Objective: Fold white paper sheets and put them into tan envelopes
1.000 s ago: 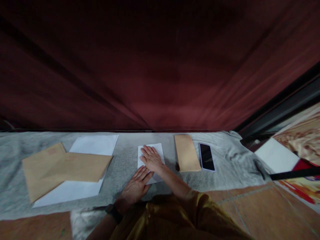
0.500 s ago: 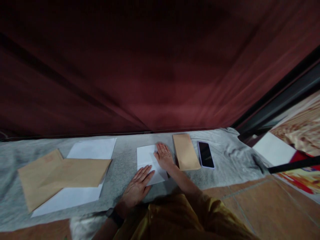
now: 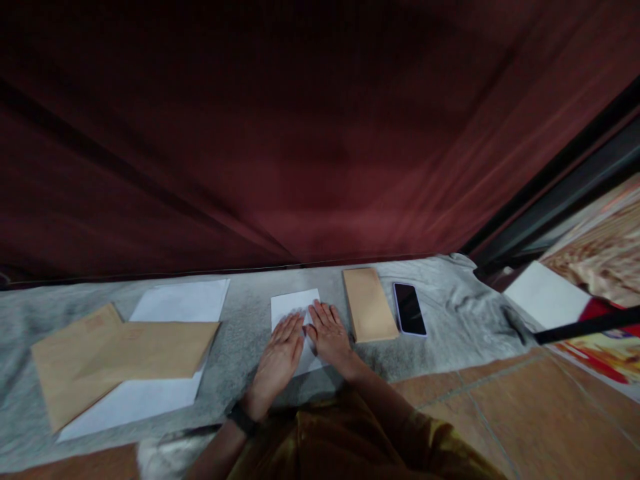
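A folded sheet of white paper [image 3: 295, 301] lies on the grey cloth in front of me. My left hand [image 3: 281, 350] rests flat on its left part, fingers stretched out. On its right part lies my right hand [image 3: 329, 335], also flat, with the fingertips of both hands close together. The hands cover much of the sheet's middle. Just right of my right hand is a brown envelope or stack of envelopes [image 3: 370, 305]. A phone [image 3: 410, 309] with a dark screen and pale purple case sits beside that.
Two brown envelopes [image 3: 155, 348] overlap on white sheets [image 3: 180, 300] at the left. The grey cloth [image 3: 245, 313] covers the surface, with a dark red curtain [image 3: 320, 227] behind. Tiled floor [image 3: 525, 413], a black bar [image 3: 590, 325] and printed boxes or papers are at the right.
My left hand has slid up the paper, nearer my right hand. My right hand has shifted slightly down toward me. The view has moved a little.
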`<state>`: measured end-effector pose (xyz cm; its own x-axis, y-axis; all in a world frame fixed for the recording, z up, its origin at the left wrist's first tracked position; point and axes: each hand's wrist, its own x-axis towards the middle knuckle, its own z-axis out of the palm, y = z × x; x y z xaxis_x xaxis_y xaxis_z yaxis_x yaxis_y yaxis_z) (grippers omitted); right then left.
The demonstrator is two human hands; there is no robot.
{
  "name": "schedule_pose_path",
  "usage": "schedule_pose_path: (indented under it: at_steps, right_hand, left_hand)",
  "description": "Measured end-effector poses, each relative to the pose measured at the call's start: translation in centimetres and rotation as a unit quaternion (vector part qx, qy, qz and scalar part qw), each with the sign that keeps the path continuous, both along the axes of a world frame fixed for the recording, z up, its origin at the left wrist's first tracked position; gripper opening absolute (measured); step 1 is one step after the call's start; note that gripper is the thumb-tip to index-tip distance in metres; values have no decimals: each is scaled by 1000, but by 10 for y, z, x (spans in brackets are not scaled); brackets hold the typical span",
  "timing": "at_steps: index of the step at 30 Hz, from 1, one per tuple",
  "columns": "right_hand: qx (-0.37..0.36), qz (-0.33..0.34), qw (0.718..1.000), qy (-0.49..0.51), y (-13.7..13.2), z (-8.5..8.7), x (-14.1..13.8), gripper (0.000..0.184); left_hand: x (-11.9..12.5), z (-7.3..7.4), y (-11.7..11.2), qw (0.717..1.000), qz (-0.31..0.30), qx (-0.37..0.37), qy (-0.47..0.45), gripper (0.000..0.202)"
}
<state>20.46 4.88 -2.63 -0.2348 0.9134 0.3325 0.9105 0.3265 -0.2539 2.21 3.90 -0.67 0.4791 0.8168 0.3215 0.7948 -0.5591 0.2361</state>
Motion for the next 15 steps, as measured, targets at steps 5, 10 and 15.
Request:
schedule_pose_path:
  at_steps: [5, 10, 15]
  right_hand:
    - [-2, 1, 1000, -6, -1, 0, 0, 51]
    - [-2, -2, 1000, -6, 0, 0, 0, 52]
    - [3, 3, 1000, 2, 1, -3, 0, 52]
  left_hand:
    - [18, -18, 25, 997, 75, 19, 20, 63]
    - [-4, -27, 23, 991, 124, 39, 26, 69]
    - [-23, -24, 14, 987, 152, 36, 35, 66]
